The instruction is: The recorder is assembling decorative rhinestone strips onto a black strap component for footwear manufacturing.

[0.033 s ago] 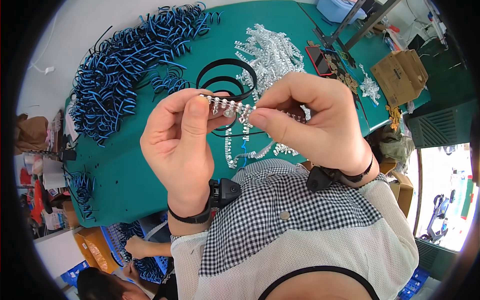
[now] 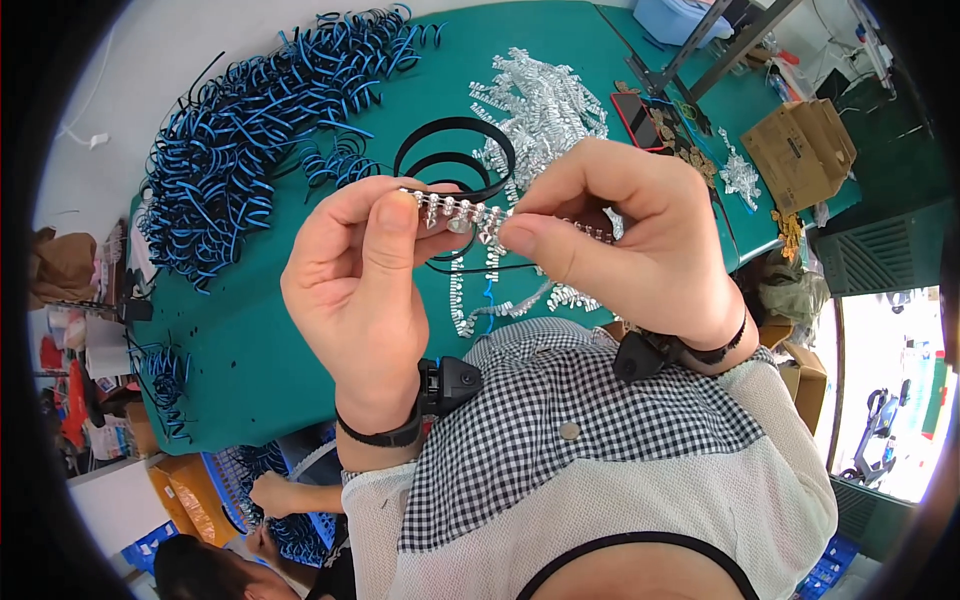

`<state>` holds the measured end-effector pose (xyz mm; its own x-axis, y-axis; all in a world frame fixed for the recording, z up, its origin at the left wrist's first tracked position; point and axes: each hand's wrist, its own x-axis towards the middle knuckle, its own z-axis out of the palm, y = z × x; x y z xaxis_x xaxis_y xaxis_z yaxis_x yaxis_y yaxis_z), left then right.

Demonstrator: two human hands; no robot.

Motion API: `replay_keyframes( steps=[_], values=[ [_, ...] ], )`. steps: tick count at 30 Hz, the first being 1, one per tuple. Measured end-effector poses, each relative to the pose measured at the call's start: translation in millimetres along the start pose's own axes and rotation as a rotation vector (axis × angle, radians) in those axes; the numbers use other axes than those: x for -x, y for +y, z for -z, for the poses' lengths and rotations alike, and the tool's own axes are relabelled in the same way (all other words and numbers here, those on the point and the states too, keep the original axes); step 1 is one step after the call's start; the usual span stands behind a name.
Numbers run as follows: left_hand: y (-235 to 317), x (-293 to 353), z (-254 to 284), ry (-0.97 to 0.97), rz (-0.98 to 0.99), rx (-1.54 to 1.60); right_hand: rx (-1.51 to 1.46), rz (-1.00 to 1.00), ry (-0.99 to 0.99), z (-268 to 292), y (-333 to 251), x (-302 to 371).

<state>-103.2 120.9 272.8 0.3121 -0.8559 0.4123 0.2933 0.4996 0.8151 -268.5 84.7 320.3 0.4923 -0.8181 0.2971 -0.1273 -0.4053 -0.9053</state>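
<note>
A silver beaded trim with small dangling charms point(image 2: 463, 208) stretches between my two hands along a black band. My left hand point(image 2: 355, 290) pinches its left end between thumb and fingers. On the other side, my right hand point(image 2: 640, 240) grips the trim with thumb and forefinger, and more of it runs on behind that palm. The black band point(image 2: 455, 125) rises in wide coils just behind my fingers. Several lengths of silver trim point(image 2: 457, 295) lie on the table below the hands. My fingertips hide part of where trim and band meet.
On the green table point(image 2: 290, 370) lie a large heap of blue-black coiled strips point(image 2: 220, 150), a silver trim pile point(image 2: 545, 105), a red-edged phone point(image 2: 637, 122) and gold pieces. A cardboard box point(image 2: 797, 155) stands at right. At lower left, another person's hand point(image 2: 275, 495) is over a blue basket.
My right hand has shifted very slightly upward, and the charms beside its thumb hang a little differently. My left hand keeps its place.
</note>
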Motion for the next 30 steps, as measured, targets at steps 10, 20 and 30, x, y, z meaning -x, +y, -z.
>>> replay_keyframes(
  steps=[10, 20, 30],
  values=[
    [3.9, -4.0, -2.4, -0.013, 0.053, 0.033, 0.078, 0.047, 0.015, 7.1, 3.9, -6.3],
    [8.9, -7.0, 0.4, -0.032, 0.118, 0.056, 0.054, 0.074, 0.016, 10.0, 8.4, -12.1],
    [8.2, -12.6, 8.6, -0.119, 0.290, 0.109, 0.002, 0.191, -0.096, 13.8, 22.8, -20.0]
  ],
)
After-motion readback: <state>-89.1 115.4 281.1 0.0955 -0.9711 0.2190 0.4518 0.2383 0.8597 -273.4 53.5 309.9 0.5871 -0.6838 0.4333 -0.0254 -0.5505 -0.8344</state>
